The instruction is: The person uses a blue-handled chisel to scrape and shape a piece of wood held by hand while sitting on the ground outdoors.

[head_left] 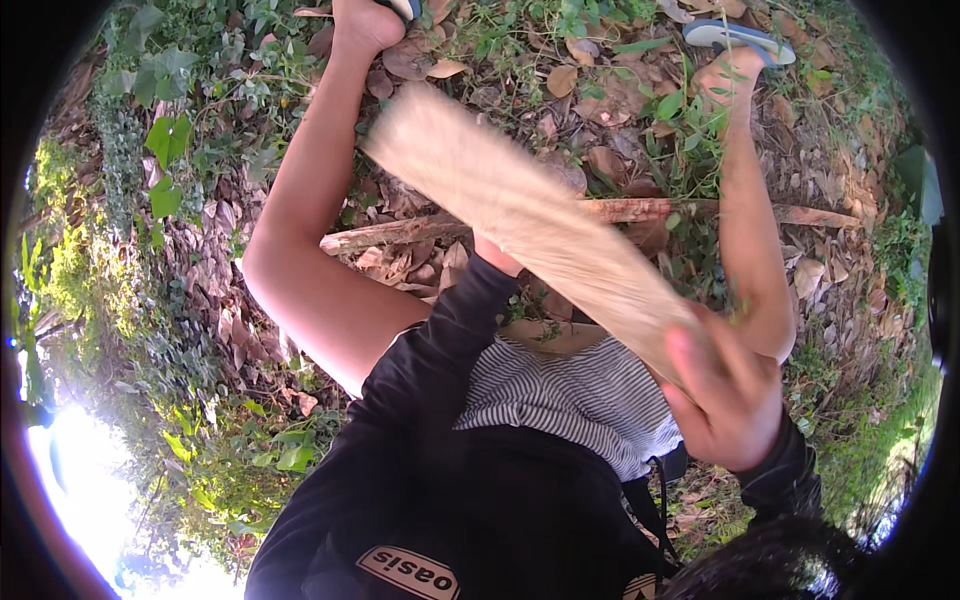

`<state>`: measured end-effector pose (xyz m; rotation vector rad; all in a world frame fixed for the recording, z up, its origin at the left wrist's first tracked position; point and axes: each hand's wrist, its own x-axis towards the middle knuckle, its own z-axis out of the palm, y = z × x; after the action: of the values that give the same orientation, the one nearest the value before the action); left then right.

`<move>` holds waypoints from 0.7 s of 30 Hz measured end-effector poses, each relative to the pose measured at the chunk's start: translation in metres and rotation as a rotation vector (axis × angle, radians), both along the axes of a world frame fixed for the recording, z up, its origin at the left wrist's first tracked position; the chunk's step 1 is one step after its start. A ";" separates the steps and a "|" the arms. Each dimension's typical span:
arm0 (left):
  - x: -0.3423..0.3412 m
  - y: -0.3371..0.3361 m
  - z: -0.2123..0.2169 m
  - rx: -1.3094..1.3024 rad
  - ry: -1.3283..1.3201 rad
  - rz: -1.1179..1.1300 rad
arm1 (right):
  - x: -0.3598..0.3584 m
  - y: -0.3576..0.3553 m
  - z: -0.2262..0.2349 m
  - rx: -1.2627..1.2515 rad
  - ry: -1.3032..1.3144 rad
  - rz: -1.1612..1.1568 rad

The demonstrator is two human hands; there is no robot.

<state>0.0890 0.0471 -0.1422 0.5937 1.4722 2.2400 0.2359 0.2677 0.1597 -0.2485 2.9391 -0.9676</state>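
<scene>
A long, flat, pale wooden board [520, 215] slants across the middle of the head view, from upper left to lower right, slightly blurred by motion. My right hand [728, 390] grips its lower right end, with the thumb and fingers closed on the wood. My left hand [497, 257] reaches beneath the middle of the board. Only a bit of it near the cuff shows; the fingers are hidden behind the wood, so I cannot tell whether they hold it.
A rough stick [400, 234] lies crosswise on the leafy ground beyond my lap. A tan flat piece [555, 336] shows partly between my thighs. My bent legs [310, 240] stand on both sides, with a sandal [740, 40] at the far right. Green plants [165, 140] grow at the left.
</scene>
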 end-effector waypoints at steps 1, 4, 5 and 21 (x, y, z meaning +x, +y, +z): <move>-0.001 0.010 0.004 0.171 -0.248 0.024 | 0.000 0.001 -0.008 0.089 -0.112 0.042; -0.009 0.030 0.034 0.312 -0.422 0.351 | -0.001 0.013 -0.019 -0.058 -0.048 -0.066; -0.014 0.027 0.044 0.255 -0.493 0.430 | 0.005 0.013 -0.024 -0.125 -0.033 -0.136; -0.008 0.067 0.096 -0.448 0.412 -0.046 | 0.064 -0.002 -0.079 -1.000 -0.258 -0.948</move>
<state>0.0814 0.1136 -0.0458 0.9584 2.0538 1.7262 0.2998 0.2653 0.0808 1.2305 1.9841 -2.2383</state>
